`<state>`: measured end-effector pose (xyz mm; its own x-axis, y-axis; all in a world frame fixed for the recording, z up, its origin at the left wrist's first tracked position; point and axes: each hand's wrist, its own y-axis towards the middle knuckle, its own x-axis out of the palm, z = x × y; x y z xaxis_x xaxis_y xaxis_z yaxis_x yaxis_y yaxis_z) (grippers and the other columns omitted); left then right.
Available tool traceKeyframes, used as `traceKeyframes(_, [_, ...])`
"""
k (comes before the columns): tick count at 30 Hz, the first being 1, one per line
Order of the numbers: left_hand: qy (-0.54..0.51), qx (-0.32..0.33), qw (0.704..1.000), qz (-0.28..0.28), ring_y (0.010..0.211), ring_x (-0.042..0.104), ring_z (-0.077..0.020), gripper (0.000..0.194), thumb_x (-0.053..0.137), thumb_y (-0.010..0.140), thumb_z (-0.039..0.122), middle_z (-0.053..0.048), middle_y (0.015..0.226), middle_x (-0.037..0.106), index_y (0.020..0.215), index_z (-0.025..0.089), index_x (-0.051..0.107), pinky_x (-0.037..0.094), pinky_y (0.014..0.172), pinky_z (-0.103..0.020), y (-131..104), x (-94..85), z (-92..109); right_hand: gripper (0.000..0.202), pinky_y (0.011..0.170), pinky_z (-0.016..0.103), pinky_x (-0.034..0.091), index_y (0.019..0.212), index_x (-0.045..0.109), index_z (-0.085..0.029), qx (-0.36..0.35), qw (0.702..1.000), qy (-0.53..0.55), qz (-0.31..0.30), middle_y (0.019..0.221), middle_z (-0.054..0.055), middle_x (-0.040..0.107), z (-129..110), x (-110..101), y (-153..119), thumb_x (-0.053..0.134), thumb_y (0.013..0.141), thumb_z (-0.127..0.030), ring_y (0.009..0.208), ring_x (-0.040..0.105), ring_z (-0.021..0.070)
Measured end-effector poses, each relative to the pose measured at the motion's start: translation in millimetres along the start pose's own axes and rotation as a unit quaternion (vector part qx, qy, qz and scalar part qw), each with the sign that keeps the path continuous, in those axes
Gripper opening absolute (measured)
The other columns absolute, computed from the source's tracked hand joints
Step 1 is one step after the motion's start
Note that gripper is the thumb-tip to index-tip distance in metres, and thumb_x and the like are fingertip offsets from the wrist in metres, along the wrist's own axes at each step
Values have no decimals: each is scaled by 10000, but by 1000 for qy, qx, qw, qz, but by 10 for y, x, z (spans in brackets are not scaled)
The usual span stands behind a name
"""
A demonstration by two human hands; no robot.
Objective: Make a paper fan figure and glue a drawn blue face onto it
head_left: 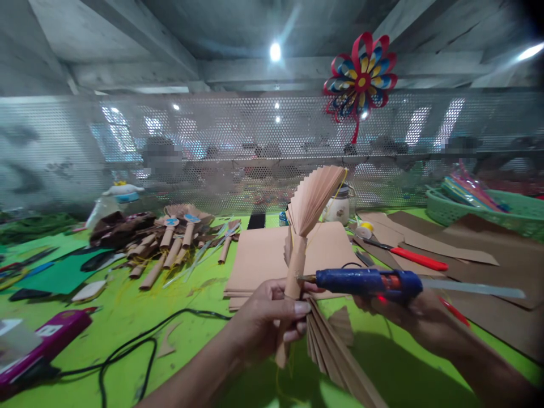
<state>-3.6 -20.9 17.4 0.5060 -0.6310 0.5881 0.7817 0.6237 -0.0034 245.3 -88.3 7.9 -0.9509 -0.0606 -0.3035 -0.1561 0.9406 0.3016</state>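
Lime-green table (pixel 199 368), tan paper stack (pixel 259 255), black cord (pixel 187 310), 1 green basket (pixel 450 208)

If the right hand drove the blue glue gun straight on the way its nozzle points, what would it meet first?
The brown rolled-paper tube in the left hand: the nozzle of the blue glue gun in the right hand appears at its side, though one view cannot settle whether they touch.

Blue glue gun (pixel 351 281), light-brown paper fan (pixel 313 199)
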Motion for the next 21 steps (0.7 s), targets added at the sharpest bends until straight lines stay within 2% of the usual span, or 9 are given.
traceKeyframes(6, [6,-6,1000,9,456,470,-40,301,765,637,117,-4,615,505,931,73,726,263,365,-128,-10,15,13,255,746,355,574,967,656,-194,9,999,-31,8,894,90,688,72,21,23,552,894,-416,822,660,236])
traceKeyframes(11, [5,0,1000,2,446,451,-31,310,758,647,116,-7,635,517,954,81,725,267,357,-125,-3,15,26,224,738,376,578,906,648,-214,-17,1000,-20,-5,850,78,672,-31,-6,30,541,896,-411,806,654,236])
traceKeyframes(17, [13,0,1000,4,454,452,-36,178,766,651,142,-13,586,510,787,44,705,267,363,-119,-13,17,17,260,669,353,588,906,650,-205,-20,1000,-10,-17,879,92,676,-46,50,48,569,867,-449,760,651,225])
traceKeyframes(21, [5,-4,1000,-2,454,465,-42,268,763,656,133,-11,601,517,910,61,717,279,363,-123,-16,4,16,274,724,341,582,973,640,-190,-8,1000,-17,9,881,87,678,4,61,42,581,869,-437,800,651,222])
